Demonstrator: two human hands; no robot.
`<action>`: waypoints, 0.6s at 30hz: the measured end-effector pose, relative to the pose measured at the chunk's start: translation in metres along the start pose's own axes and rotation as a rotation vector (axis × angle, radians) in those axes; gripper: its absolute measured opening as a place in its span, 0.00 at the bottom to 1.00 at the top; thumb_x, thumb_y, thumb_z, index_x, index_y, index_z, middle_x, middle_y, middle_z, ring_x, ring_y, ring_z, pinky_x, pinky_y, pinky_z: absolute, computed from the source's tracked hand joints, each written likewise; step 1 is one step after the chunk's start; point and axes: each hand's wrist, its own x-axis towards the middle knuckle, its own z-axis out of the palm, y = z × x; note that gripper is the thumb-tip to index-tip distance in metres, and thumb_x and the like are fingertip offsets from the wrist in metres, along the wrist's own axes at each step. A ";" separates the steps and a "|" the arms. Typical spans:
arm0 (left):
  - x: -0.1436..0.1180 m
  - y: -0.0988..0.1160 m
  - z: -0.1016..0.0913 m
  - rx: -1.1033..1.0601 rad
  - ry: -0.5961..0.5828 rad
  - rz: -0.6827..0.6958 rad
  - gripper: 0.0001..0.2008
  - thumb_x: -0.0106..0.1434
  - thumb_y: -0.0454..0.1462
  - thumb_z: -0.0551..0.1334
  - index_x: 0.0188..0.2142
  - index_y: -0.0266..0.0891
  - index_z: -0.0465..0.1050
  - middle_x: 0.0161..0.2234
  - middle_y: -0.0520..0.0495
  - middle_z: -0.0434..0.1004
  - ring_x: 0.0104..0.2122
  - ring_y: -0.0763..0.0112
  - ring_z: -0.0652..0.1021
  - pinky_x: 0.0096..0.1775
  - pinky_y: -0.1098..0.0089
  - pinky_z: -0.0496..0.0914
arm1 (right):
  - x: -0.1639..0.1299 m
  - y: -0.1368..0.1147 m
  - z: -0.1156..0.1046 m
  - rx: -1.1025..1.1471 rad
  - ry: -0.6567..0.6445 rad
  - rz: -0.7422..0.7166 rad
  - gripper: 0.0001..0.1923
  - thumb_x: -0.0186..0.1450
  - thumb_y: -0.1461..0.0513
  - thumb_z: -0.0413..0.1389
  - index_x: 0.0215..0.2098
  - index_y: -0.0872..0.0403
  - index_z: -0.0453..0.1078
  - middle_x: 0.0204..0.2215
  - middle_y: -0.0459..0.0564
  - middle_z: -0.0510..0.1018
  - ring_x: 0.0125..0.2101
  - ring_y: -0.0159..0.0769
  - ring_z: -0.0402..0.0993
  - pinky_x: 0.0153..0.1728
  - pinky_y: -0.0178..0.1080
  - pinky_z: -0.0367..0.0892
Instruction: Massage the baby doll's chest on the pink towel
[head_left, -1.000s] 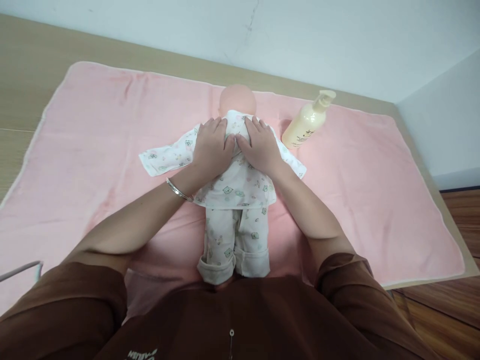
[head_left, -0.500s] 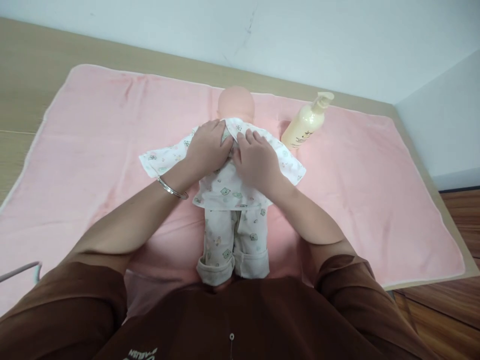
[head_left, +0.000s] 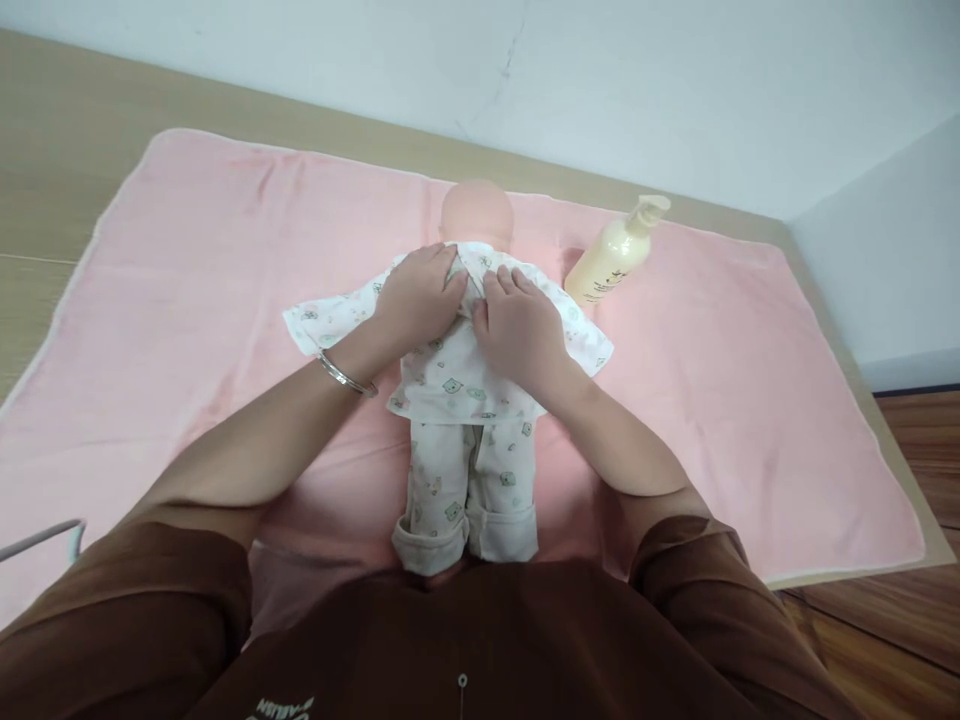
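A baby doll [head_left: 475, 208] lies on a pink towel [head_left: 187, 290], head away from me, dressed in a white printed shirt [head_left: 450, 375] and matching trousers [head_left: 465, 490]. My left hand [head_left: 420, 295], with a silver bangle at the wrist, lies on the doll's upper left chest. My right hand [head_left: 521, 325] lies on the upper right chest. The thumbs meet at the shirt's middle, and the fingers press flat on the cloth near the collar. Whether the fingers pinch the fabric is hidden.
A cream pump bottle [head_left: 615, 255] lies tilted on the towel, right of the doll's head. The towel covers a wooden table [head_left: 60, 120] against a white wall. The table's right edge drops to a wooden floor [head_left: 900, 620]. A grey bar [head_left: 41, 540] shows at the lower left.
Both hands slid slightly down and inward from the doll's shoulders toward the middle of the chest. The shirt hem has ridden up a little.
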 end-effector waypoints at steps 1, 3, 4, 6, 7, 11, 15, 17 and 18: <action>-0.003 0.002 0.002 -0.002 0.023 -0.005 0.24 0.75 0.42 0.45 0.62 0.41 0.70 0.61 0.39 0.75 0.63 0.52 0.72 0.68 0.47 0.63 | 0.004 0.004 0.001 0.024 0.010 0.003 0.27 0.77 0.60 0.44 0.68 0.66 0.63 0.70 0.64 0.65 0.72 0.56 0.57 0.72 0.54 0.57; -0.014 0.011 0.003 0.024 0.045 -0.011 0.25 0.75 0.44 0.46 0.65 0.41 0.66 0.66 0.39 0.70 0.68 0.50 0.67 0.70 0.44 0.59 | 0.018 0.017 0.004 0.081 0.039 0.036 0.26 0.77 0.57 0.44 0.66 0.62 0.66 0.68 0.61 0.70 0.70 0.55 0.62 0.69 0.55 0.62; -0.021 0.018 0.002 0.044 0.039 -0.015 0.26 0.75 0.44 0.47 0.67 0.40 0.64 0.68 0.38 0.66 0.70 0.48 0.64 0.70 0.44 0.57 | 0.025 0.024 0.005 0.104 0.050 0.059 0.25 0.77 0.55 0.44 0.65 0.60 0.67 0.65 0.60 0.73 0.67 0.55 0.66 0.66 0.56 0.65; -0.030 0.030 -0.003 0.087 0.009 -0.027 0.27 0.75 0.44 0.48 0.68 0.35 0.61 0.71 0.35 0.61 0.72 0.44 0.60 0.71 0.42 0.56 | 0.034 0.034 0.009 0.119 0.060 0.085 0.25 0.77 0.54 0.43 0.63 0.59 0.68 0.58 0.61 0.78 0.60 0.55 0.73 0.61 0.57 0.70; -0.032 0.034 -0.005 0.104 -0.005 -0.029 0.27 0.75 0.43 0.48 0.68 0.33 0.61 0.71 0.33 0.60 0.72 0.43 0.59 0.70 0.43 0.56 | 0.035 0.035 0.010 0.109 0.061 0.079 0.26 0.77 0.54 0.42 0.62 0.60 0.68 0.57 0.61 0.79 0.59 0.56 0.74 0.60 0.57 0.70; -0.016 0.024 -0.011 0.103 -0.024 -0.011 0.24 0.72 0.40 0.49 0.61 0.31 0.70 0.62 0.30 0.72 0.64 0.45 0.71 0.67 0.47 0.65 | 0.015 0.017 0.007 0.013 0.049 0.017 0.29 0.77 0.58 0.40 0.68 0.69 0.62 0.67 0.68 0.69 0.69 0.58 0.63 0.70 0.58 0.59; -0.002 0.008 -0.004 0.011 -0.001 -0.050 0.22 0.73 0.40 0.47 0.57 0.38 0.73 0.57 0.37 0.78 0.59 0.51 0.75 0.65 0.49 0.67 | -0.003 0.000 0.000 -0.014 0.003 -0.023 0.28 0.76 0.61 0.43 0.69 0.70 0.61 0.69 0.68 0.66 0.72 0.57 0.58 0.73 0.54 0.55; -0.010 0.013 -0.002 0.021 0.033 -0.056 0.24 0.74 0.41 0.47 0.61 0.37 0.70 0.62 0.36 0.73 0.65 0.50 0.70 0.69 0.49 0.61 | 0.003 0.005 -0.001 0.026 0.005 -0.017 0.26 0.77 0.59 0.42 0.64 0.65 0.67 0.66 0.65 0.70 0.71 0.56 0.60 0.70 0.54 0.60; -0.016 0.019 -0.001 0.044 0.041 -0.052 0.25 0.74 0.42 0.47 0.63 0.35 0.68 0.64 0.35 0.70 0.67 0.49 0.67 0.70 0.49 0.59 | 0.010 0.011 -0.001 0.055 0.008 0.001 0.25 0.78 0.58 0.41 0.62 0.63 0.69 0.64 0.64 0.72 0.69 0.56 0.62 0.68 0.54 0.63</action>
